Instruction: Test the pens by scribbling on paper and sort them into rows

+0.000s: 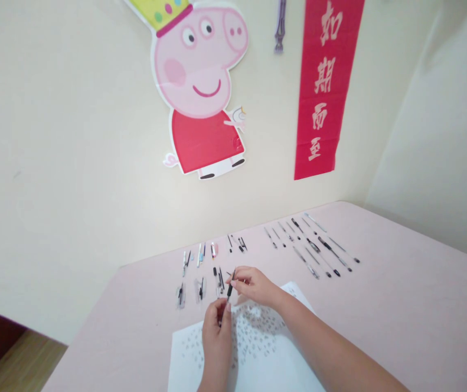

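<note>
A pen [229,290] with a black grip section slants between my two hands over a sheet of white paper [188,375]. My left hand [217,326] is closed around its lower part. At the upper end, the fingers of my right hand [252,284] pinch the pen near its tip. A thin dark piece pokes out by the right fingertips; I cannot tell what it is. Many small dark marks cover the paper beneath. Just left of the pen lie dismantled pen parts [219,280], partly hidden by my hands.
Taken-apart pens [180,295] and more small parts [240,244] lie in groups at the back left of the pink table [388,316]. Several pens and refills [307,261] line up at the back right. The wall behind carries a cartoon pig cutout [207,139] and a red banner [323,136].
</note>
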Available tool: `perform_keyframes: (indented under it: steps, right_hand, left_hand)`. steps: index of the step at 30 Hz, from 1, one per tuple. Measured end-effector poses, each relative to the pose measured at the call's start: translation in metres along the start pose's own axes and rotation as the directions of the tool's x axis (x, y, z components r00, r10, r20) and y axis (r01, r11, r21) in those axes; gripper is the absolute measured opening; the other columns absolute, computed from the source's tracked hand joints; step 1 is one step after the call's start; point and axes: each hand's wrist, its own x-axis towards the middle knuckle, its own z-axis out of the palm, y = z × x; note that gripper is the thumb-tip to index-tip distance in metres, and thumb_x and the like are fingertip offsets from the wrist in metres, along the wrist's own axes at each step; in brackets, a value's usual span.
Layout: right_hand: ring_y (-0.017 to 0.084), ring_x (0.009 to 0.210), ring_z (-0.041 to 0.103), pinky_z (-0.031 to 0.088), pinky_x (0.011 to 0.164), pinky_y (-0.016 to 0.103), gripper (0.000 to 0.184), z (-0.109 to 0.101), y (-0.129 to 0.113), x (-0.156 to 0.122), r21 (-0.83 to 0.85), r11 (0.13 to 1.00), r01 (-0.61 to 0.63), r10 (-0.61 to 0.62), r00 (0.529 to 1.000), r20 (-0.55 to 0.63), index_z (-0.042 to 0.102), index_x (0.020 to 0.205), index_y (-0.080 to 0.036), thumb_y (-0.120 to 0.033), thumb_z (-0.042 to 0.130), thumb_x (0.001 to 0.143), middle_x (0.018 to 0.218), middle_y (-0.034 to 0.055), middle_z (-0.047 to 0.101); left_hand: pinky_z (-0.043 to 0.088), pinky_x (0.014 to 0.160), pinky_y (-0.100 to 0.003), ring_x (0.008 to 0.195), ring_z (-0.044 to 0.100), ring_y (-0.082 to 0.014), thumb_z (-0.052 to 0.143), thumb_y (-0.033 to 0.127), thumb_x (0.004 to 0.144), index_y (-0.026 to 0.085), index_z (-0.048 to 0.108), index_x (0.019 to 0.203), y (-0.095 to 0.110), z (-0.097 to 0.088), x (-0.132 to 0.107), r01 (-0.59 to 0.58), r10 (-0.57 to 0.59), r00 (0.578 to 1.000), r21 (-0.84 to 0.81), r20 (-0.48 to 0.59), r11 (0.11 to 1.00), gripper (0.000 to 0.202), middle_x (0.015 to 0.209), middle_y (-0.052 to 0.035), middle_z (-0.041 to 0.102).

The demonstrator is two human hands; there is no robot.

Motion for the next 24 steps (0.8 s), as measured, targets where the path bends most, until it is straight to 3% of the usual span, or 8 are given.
perform_keyframes:
  steps: [4, 8, 11, 16, 20, 24]
  right_hand:
    - [0.013, 0.068, 0.058, 0.047, 0.061, 0.024, 0.034, -0.002, 0.006, 0.0, 0.008, 1.0, 0.014, -0.013, 0.999, -0.039, 0.069, 0.073, -0.014, -0.035, 0.048, 0.089, 0.083, 0.0062, 0.064]
    - [0.017, 0.083, 0.06, 0.047, 0.078, 0.03, 0.023, -0.003, 0.017, -0.001, -0.305, 0.952, 0.027, -0.083, 0.982, -0.171, 0.071, 0.088, -0.015, -0.021, 0.049, 0.088, 0.087, 0.0077, 0.067]
    - [0.02, 0.102, 0.056, 0.04, 0.096, 0.036, 0.026, 0.001, 0.026, -0.002, -0.526, 0.841, 0.125, -0.186, 0.98, -0.065, 0.069, 0.101, -0.017, -0.012, 0.051, 0.083, 0.103, 0.0087, 0.069]
    - [0.018, 0.115, 0.053, 0.028, 0.109, 0.038, 0.03, 0.01, 0.036, -0.007, -0.623, 0.731, 0.277, -0.213, 0.961, 0.178, 0.068, 0.103, -0.019, -0.012, 0.043, 0.09, 0.115, 0.007, 0.067]
    - [0.021, 0.124, 0.045, 0.029, 0.107, 0.039, 0.028, 0.01, 0.038, -0.009, -0.664, 0.707, 0.242, -0.177, 0.97, 0.166, 0.067, 0.105, -0.019, -0.015, 0.044, 0.091, 0.113, 0.0068, 0.067]
    - [0.02, 0.112, 0.054, 0.03, 0.104, 0.038, 0.024, 0.006, 0.04, -0.007, -0.665, 0.701, 0.256, -0.191, 0.967, 0.171, 0.069, 0.094, -0.02, -0.016, 0.045, 0.091, 0.101, 0.0059, 0.071]
  left_hand:
    - [0.047, 0.082, -0.037, 0.089, 0.061, -0.0244, 0.065, 0.047, 0.067, 0.016, 0.064, 0.088, 0.003, -0.002, 0.0, 0.036, -0.037, 0.999, -0.026, -0.029, 0.999, 0.037, 0.091, -0.0093, 0.067]
    - [0.048, 0.08, -0.037, 0.085, 0.062, -0.0237, 0.066, 0.047, 0.065, 0.016, 0.063, 0.089, 0.008, -0.002, -0.001, 0.074, -0.076, 0.996, -0.042, -0.048, 0.996, 0.039, 0.09, -0.0089, 0.068]
    - [0.048, 0.077, -0.036, 0.081, 0.062, -0.0226, 0.066, 0.046, 0.065, 0.016, 0.064, 0.089, 0.011, -0.002, -0.001, 0.089, -0.092, 0.995, -0.051, -0.051, 0.995, 0.038, 0.088, -0.0083, 0.068]
    - [0.048, 0.078, -0.036, 0.084, 0.061, -0.0232, 0.066, 0.045, 0.065, 0.016, 0.064, 0.087, 0.011, -0.002, -0.001, 0.087, -0.09, 0.994, -0.05, -0.059, 0.995, 0.036, 0.089, -0.0084, 0.068]
    - [0.047, 0.081, -0.036, 0.089, 0.061, -0.0241, 0.064, 0.044, 0.068, 0.017, 0.064, 0.088, 0.011, -0.002, -0.001, 0.077, -0.079, 0.995, -0.031, -0.057, 0.997, 0.034, 0.091, -0.0087, 0.068]
    - [0.047, 0.082, -0.037, 0.09, 0.061, -0.0252, 0.064, 0.044, 0.065, 0.017, 0.064, 0.086, 0.012, -0.002, -0.001, 0.088, -0.09, 0.994, -0.031, -0.061, 0.996, 0.034, 0.091, -0.0091, 0.068]
